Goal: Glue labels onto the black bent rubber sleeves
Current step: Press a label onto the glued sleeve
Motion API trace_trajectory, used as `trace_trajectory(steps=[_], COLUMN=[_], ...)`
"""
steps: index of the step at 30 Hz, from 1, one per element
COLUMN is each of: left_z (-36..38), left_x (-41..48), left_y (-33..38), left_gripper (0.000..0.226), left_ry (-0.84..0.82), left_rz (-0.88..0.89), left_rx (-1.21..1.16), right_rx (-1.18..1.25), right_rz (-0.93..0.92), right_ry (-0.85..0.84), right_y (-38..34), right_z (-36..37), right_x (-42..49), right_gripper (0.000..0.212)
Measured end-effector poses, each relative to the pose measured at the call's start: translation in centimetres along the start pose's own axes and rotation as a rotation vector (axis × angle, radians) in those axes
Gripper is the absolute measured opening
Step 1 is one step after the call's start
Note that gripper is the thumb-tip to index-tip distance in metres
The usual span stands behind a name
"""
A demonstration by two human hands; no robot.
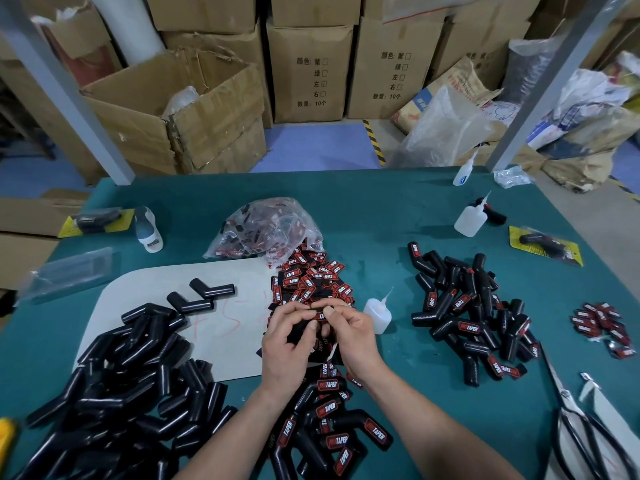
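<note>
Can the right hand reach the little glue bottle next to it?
Probably yes. The glue bottle stands right beside the right hand with nothing between, but that hand is pinching a label and would need to let go first.

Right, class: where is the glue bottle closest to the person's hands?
In the head view, that glue bottle stands just right of the right hand, between the label pile and the labelled sleeves.

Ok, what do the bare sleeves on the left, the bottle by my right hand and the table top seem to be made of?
Sleeves: glossy black rubber, judging by the streaky highlights. Bottle: milky translucent plastic, probably soft, with a thin nozzle. Table top: matte teal mat, perhaps rubber or vinyl; hard to tell.
</note>
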State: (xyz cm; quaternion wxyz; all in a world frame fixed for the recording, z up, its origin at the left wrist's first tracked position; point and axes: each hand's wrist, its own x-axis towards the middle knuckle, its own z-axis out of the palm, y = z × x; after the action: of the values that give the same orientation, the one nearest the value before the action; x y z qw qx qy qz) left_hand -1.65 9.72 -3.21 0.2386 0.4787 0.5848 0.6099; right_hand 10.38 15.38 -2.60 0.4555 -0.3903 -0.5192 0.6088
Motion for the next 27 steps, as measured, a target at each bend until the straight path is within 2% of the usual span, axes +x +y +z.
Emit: trace_trajectory(steps=[5,9,13,15,20,27], left_z=[-0.04,-0.04,-0.06,0.06,0.04,0.07], left_x=[-0.06,-0.04,-0.01,0.06,0.0,-0.04], left_y=[0.13,0.28,0.3,0.29,0.26,0.11], left_gripper=[0.02,0.02,0.018,0.017,0.021,0.025], left_ry=[-0.006,-0.008,-0.007,-0.012,-0.013,-0.021], left_rz=[0.009,-0.006,0.003,-0.005,0.012,0.019], left_rx=[-0.002,0.002,-0.002,-0.006,-0.009,0.013], right_rx=[-0.018,0.002,0.104,0.061,-0.025,0.008], right_rz=[-0.025,0.006,0.026,-0.006,-0.043,-0.045], right_ry=[0.024,0.031,0.011,0.021,0.038,0.054], right_y=[-0.32,-0.4,-0.83,-0.83,-0.48,-0.37], right_z=[-0.02,0.11,0.27,0.17,0.22,0.2], right_x=[0.02,-0.03,-0.37,-0.35,-0.19,-0.12], right_gripper=[0.035,0.042,0.032,0.03,0.034,0.042])
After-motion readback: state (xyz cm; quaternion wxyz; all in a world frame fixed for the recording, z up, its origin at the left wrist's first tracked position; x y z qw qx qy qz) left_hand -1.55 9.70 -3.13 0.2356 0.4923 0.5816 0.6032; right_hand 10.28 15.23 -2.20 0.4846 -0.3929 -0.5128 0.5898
